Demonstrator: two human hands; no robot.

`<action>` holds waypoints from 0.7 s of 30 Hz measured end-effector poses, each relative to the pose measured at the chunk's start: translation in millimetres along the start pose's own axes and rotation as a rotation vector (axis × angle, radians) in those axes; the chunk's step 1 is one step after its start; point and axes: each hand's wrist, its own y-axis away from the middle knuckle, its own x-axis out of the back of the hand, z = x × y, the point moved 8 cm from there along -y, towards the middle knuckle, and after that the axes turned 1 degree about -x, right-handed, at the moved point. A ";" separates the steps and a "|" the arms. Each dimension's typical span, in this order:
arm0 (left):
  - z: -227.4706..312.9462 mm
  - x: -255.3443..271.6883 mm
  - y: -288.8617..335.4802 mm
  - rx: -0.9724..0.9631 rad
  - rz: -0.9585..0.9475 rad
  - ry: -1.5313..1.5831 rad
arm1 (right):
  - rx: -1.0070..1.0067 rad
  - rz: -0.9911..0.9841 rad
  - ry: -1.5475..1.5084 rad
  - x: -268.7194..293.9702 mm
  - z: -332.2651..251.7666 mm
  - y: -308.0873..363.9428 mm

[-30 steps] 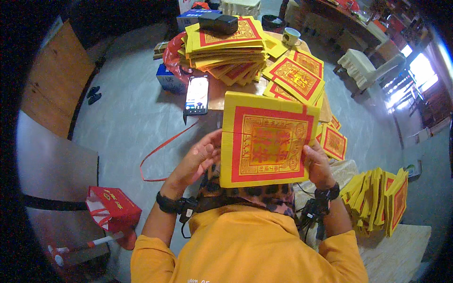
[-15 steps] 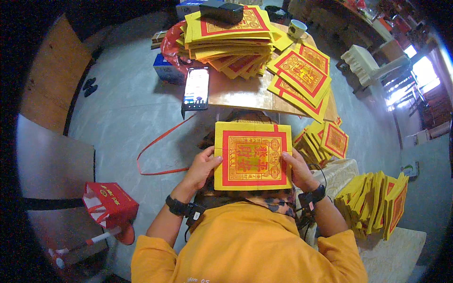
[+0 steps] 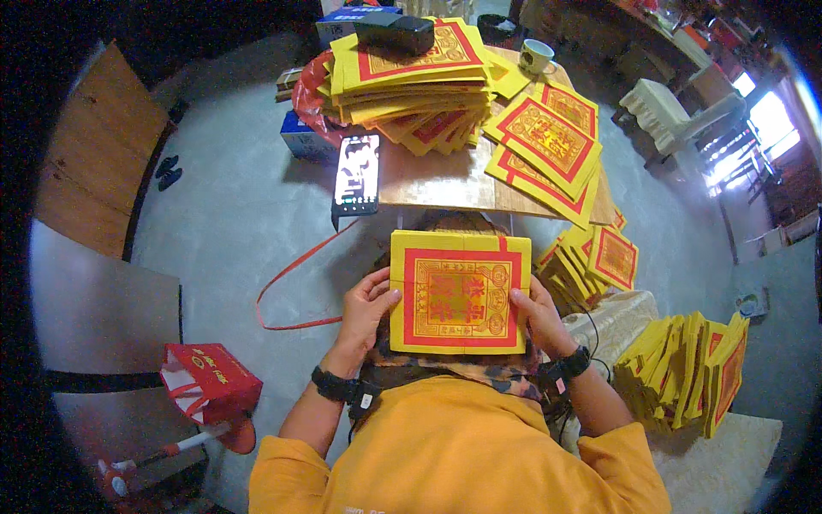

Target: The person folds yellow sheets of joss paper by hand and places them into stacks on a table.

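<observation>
A squared stack of yellow joss paper [image 3: 467, 295] with a red printed frame lies flat in front of my body. My left hand [image 3: 366, 310] grips its left edge, thumb on top and the other fingers partly hidden. On the opposite edge, my right hand [image 3: 544, 321] holds it the same way, its fingers mostly out of sight below. Beyond it, a tall, uneven pile of joss paper [image 3: 411, 98] rests on the wooden table [image 3: 437, 184], under a black box-like object [image 3: 394, 34]. More joss paper sheets [image 3: 552, 141] lie overlapping at the table's right side.
A lit phone [image 3: 358, 171] stands at the table's near left edge, a red strap [image 3: 278, 300] hanging below. A cup [image 3: 536, 56] is at the back right. Folded joss paper bundles [image 3: 676, 368] stand at my right. A red bag [image 3: 212, 384] sits on the left.
The whole view has shifted slightly, so the surroundings sit a little lower. Both hands keep their hold on the joss paper stack. The phone's screen picture differs.
</observation>
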 end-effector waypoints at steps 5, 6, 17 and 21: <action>21.0 -21.2 15.5 0.010 -0.113 0.226 | 0.090 -0.006 -0.067 -7.8 -16.5 5.7; 18.6 -23.7 16.6 0.007 -0.203 0.113 | 0.100 -0.046 -0.062 -9.3 -19.6 5.6; 115.2 -78.1 57.3 -0.524 -0.522 -0.435 | 0.421 -0.137 0.291 -0.5 -72.1 25.8; 117.2 -82.1 57.2 -0.709 -0.549 -0.676 | 0.421 -0.153 0.448 6.5 -52.6 5.6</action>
